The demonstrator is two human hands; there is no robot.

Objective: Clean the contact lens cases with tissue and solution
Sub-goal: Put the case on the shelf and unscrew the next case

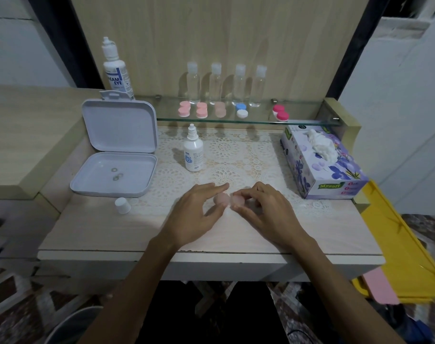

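Pale pink lens case (226,201) lies on the surface (142,229) near its front edge, between both hands. Right hand (263,209) pinches the case's right cap with curled fingers; left hand (196,212) hovers at the left cap, fingers straight — no grip. Step looks like unscrewing the caps. Next likely needs the uncapped solution bottle (193,150) and tissue box (323,162) — both within reach.

A pale wood table (92,229) under a lace mat (226,157), bearing an open white box (114,167), a loose white cap (122,205), a small solution bottle (193,151), a tissue box (323,165) and a pale pink lens case (227,201). Behind, a glass shelf (305,120) with five lens cases (220,111), four clear bottles (226,83) and a tall solution bottle (117,70) at its left end.
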